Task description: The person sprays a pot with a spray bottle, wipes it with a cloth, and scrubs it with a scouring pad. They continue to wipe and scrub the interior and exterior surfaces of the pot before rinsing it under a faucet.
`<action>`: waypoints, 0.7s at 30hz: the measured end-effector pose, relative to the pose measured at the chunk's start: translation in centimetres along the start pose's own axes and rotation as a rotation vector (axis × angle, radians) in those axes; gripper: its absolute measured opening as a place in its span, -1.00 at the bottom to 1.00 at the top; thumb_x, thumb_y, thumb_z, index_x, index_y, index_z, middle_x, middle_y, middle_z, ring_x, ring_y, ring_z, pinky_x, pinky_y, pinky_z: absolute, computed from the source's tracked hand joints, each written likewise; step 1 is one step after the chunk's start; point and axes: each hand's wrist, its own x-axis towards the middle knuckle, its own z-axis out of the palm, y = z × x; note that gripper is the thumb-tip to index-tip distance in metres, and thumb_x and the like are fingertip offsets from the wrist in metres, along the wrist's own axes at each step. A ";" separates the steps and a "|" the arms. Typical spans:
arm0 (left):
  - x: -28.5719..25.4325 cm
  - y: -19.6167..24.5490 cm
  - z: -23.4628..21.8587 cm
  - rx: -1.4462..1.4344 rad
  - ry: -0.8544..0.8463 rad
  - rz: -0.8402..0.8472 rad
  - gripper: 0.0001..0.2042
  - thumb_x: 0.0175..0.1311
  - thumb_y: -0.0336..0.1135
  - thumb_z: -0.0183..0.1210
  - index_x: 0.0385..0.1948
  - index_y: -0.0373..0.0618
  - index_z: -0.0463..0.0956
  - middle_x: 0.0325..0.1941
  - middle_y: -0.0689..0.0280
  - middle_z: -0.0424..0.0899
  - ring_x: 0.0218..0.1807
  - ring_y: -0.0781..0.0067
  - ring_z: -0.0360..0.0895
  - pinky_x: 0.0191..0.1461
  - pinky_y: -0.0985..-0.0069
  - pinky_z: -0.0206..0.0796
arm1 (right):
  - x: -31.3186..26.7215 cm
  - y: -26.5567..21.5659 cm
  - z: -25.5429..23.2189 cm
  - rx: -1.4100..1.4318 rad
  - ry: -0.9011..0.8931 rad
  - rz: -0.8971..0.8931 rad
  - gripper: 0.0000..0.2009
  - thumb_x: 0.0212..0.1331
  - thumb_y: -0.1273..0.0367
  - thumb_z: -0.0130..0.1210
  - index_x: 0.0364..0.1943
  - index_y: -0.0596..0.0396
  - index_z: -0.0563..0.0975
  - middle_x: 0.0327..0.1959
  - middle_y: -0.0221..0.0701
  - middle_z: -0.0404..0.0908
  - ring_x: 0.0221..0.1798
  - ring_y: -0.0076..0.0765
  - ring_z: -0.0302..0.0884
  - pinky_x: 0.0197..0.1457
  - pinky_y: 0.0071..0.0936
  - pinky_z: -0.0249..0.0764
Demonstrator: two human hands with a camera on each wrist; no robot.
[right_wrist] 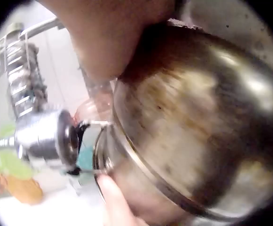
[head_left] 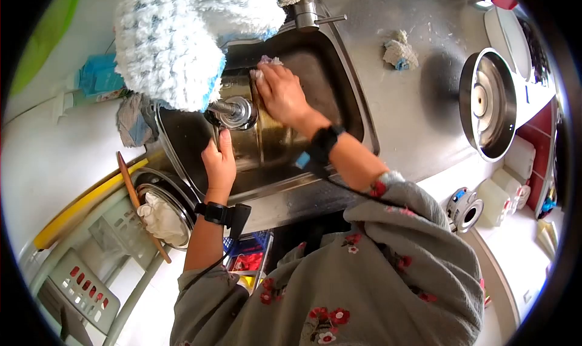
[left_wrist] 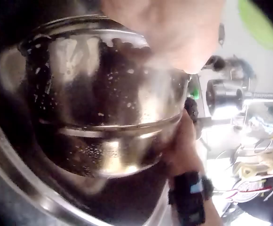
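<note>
A stained, shiny metal pot (head_left: 273, 141) lies on its side in the steel sink (head_left: 348, 103). My left hand (head_left: 219, 164) grips the pot at its rim, thumb on the near side. Over the far part of the pot wall, my right hand (head_left: 282, 94) presses a small whitish-purple scrubber (head_left: 271, 60), mostly hidden under its fingers. Brown stains and streaks mark the pot's side in the right wrist view. Water drops cling to it in the left wrist view. The tap's spray head (head_left: 237, 113) hangs close by the left thumb.
A fluffy white-and-blue cloth (head_left: 170, 43) hangs in front at upper left. The tap base (head_left: 305, 16) stands behind the sink. On the steel counter are a crumpled rag (head_left: 400, 50) and a round pan (head_left: 467, 103). A grey cloth (head_left: 134, 122) lies over the sink's left edge.
</note>
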 end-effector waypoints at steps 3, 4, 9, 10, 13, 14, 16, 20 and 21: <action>0.9 1.4 0.0 -0.016 -0.001 -0.028 -0.57 0.35 -0.08 -0.04 -0.51 -0.38 0.43 -0.71 0.05 0.43 -0.65 0.09 0.36 -0.49 0.29 0.22 | -4.5 -3.5 -1.3 -0.060 0.028 -0.135 -0.60 -0.04 0.45 0.07 -0.02 0.19 0.42 0.04 -0.19 0.42 0.10 -0.04 0.32 0.16 -0.17 0.19; 1.2 1.3 0.1 -0.041 -0.014 -0.067 -0.55 0.35 -0.07 -0.04 -0.51 -0.39 0.43 -0.70 0.04 0.43 -0.64 0.06 0.36 -0.49 0.28 0.22 | -6.4 -4.3 -1.4 -0.091 0.001 -0.189 -0.59 -0.05 0.45 0.08 -0.01 0.20 0.42 0.07 -0.18 0.41 0.13 -0.05 0.31 0.19 -0.18 0.17; 1.0 1.1 0.4 0.019 0.045 0.062 -0.56 0.35 -0.07 -0.05 -0.49 -0.39 0.43 -0.67 0.02 0.44 -0.60 0.03 0.39 -0.44 0.27 0.25 | -6.3 -3.5 -2.0 -0.023 -0.006 -0.235 -0.63 -0.05 0.53 0.06 -0.04 0.17 0.45 0.11 -0.22 0.37 0.13 -0.02 0.28 0.13 -0.15 0.19; 0.6 1.1 0.4 0.015 0.037 0.043 -0.56 0.35 -0.07 -0.05 -0.49 -0.38 0.43 -0.67 0.02 0.44 -0.60 0.04 0.39 -0.45 0.27 0.24 | -4.9 -2.4 -1.9 -0.028 0.007 -0.230 -0.64 -0.04 0.53 0.06 -0.06 0.17 0.46 0.11 -0.23 0.37 0.14 -0.03 0.28 0.13 -0.17 0.19; 0.4 1.7 0.5 -0.030 0.025 0.004 -0.58 0.35 -0.09 -0.05 -0.49 -0.37 0.43 -0.68 0.03 0.43 -0.61 0.08 0.41 -0.46 0.27 0.24 | -1.1 0.7 -0.8 0.171 0.072 -0.027 -0.70 0.00 0.51 0.06 -0.11 0.06 0.51 0.03 -0.28 0.41 0.06 -0.04 0.31 0.11 -0.13 0.19; 0.4 1.8 0.3 -0.019 0.026 -0.006 -0.58 0.35 -0.10 -0.04 -0.49 -0.37 0.43 -0.68 0.03 0.44 -0.61 0.06 0.41 -0.47 0.27 0.24 | -0.8 0.6 -0.7 0.173 0.094 0.007 -0.71 0.01 0.51 0.06 -0.11 0.03 0.52 -0.01 -0.29 0.42 0.04 -0.03 0.31 0.10 -0.13 0.18; 0.8 2.0 0.2 0.000 0.031 -0.026 -0.59 0.35 -0.10 -0.04 -0.49 -0.37 0.43 -0.68 0.02 0.45 -0.61 0.00 0.41 -0.47 0.26 0.24 | -1.5 -0.2 -0.9 0.146 0.100 0.038 -0.72 0.02 0.51 0.05 -0.13 -0.02 0.52 -0.08 -0.29 0.42 -0.01 -0.04 0.29 0.05 -0.12 0.18; 0.9 0.6 1.0 0.019 0.058 0.045 -0.61 0.34 -0.14 -0.04 -0.50 -0.36 0.44 -0.64 -0.03 0.48 -0.56 -0.13 0.42 -0.47 0.23 0.25 | -7.2 -3.5 -1.8 0.015 0.067 0.080 -0.74 0.03 0.48 0.07 -0.15 -0.06 0.50 -0.16 -0.28 0.38 -0.05 -0.04 0.25 -0.07 -0.13 0.18; 0.4 0.9 1.3 0.014 0.055 0.065 -0.62 0.34 -0.15 -0.04 -0.50 -0.35 0.45 -0.63 -0.05 0.49 -0.53 -0.15 0.42 -0.46 0.23 0.25 | -7.3 -3.5 -1.8 -0.016 0.072 0.094 -0.75 0.04 0.47 0.07 -0.15 -0.07 0.49 -0.16 -0.28 0.37 -0.05 -0.04 0.24 -0.08 -0.14 0.18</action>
